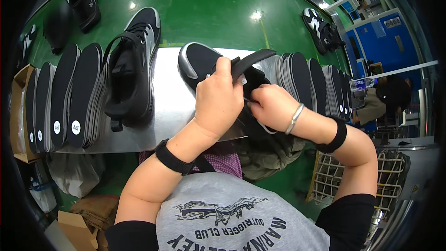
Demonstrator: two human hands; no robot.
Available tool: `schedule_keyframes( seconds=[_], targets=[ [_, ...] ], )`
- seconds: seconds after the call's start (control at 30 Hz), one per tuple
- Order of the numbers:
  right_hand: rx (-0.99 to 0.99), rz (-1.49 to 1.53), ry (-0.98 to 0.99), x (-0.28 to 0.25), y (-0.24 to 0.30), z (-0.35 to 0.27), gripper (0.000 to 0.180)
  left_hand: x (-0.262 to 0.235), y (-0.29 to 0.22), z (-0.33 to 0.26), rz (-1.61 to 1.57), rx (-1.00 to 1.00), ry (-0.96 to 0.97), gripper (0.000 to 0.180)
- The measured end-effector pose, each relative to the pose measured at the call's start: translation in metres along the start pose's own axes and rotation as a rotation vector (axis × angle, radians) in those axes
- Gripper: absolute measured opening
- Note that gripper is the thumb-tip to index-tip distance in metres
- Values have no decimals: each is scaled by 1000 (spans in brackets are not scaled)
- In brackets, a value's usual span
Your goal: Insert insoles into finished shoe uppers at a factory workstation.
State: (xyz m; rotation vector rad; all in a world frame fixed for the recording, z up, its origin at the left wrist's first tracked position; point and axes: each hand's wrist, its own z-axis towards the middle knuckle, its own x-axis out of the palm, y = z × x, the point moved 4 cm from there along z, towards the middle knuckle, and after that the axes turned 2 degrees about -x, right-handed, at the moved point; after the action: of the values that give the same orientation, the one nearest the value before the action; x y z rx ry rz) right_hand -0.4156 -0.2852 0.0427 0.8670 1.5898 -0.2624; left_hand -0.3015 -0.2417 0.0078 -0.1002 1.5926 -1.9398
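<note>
A black and silver sneaker (199,60) lies on the metal bench in front of me, its toe pointing to the far left. My left hand (219,96) is closed around its upper, the thumb pressed near the black tongue (254,60), which stands up out of the opening. At the heel end, my right hand (272,106) is closed with curled fingers against the shoe's collar; the fingertips are partly hidden. The inside of the shoe is mostly out of sight. To the left stands a matching sneaker (132,76), toe away from me, its opening uncovered.
Stacks of black insoles (86,95) stand on edge at the left, with more insoles (302,81) at the right. The metal bench (172,111) borders a green surface (209,9) carrying other shoes (320,32). A cardboard box (23,111) sits far left; a wire basket (383,172) is lower right.
</note>
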Motion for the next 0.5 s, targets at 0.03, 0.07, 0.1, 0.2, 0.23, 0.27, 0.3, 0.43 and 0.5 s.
schedule_keyframes(
  seconds=[0.03,0.07,0.1,0.2,0.23,0.27,0.3,0.43,0.5],
  targets=[
    [63,59,79,0,-4,3,15,3,1,0,-1,1,3,17],
    [131,157,152,-12,-4,2,15,1,2,0,1,2,1,17],
    [157,181,216,-27,-2,-1,16,0,2,-1,23,-19,7,16],
    [101,174,285,-42,-10,-28,17,-5,4,-4,63,-20,-8,16],
    [55,145,237,-41,-9,-37,15,-5,5,-4,74,3,-17,16],
    [-73,135,125,-37,-8,-47,14,-2,3,-5,65,8,-7,16],
    [-62,119,75,-32,-3,-52,13,-2,3,-5,49,-3,-6,16],
    [-55,45,0,-7,12,-41,16,-1,-1,-3,21,17,-18,15],
    [-28,-4,-9,-2,9,-31,16,-1,-2,-1,39,19,-5,17]
  ],
)
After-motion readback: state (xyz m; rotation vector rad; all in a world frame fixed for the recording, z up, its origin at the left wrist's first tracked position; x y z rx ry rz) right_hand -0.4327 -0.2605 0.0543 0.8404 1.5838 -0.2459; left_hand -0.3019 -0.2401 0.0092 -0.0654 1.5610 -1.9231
